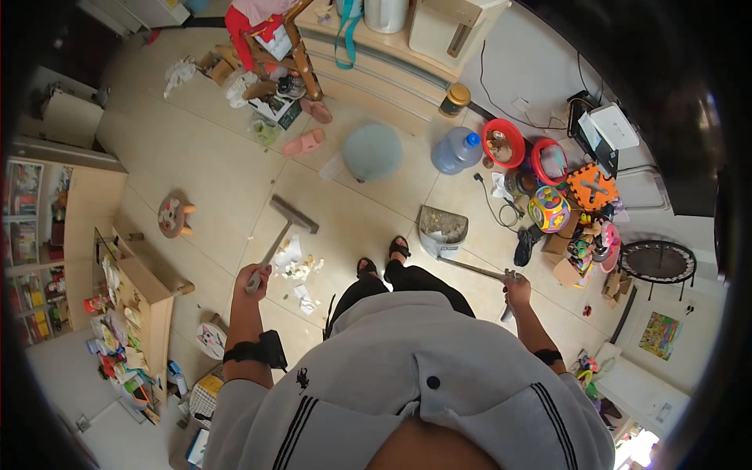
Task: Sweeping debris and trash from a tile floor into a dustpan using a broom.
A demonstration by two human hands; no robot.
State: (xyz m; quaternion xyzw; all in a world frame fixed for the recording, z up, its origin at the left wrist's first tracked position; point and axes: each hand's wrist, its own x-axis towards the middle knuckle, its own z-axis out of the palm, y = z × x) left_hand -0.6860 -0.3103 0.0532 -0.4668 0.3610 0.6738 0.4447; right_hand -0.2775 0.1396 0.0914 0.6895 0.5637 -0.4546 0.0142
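Observation:
My left hand point(254, 279) is closed round the handle of a grey broom point(294, 215). The broom's wide head rests at an angle on the tiled floor, just beyond a scatter of crumpled white paper and pale scraps point(298, 268). Off to the right, my right hand point(515, 291) grips the long handle of a dustpan point(443, 249). The dustpan stands on the floor ahead of my right foot and has grey dust and bits inside. Both my feet, in dark sandals point(399, 250), are between the two tools.
A blue water bottle point(457, 151), a pale round pouf point(373, 153) and pink slippers point(304, 142) lie ahead. Red buckets point(504, 143), toys point(549, 209) and a cable point(501, 210) crowd the right. A small stool point(173, 215) and low wooden cabinet point(149, 274) stand left.

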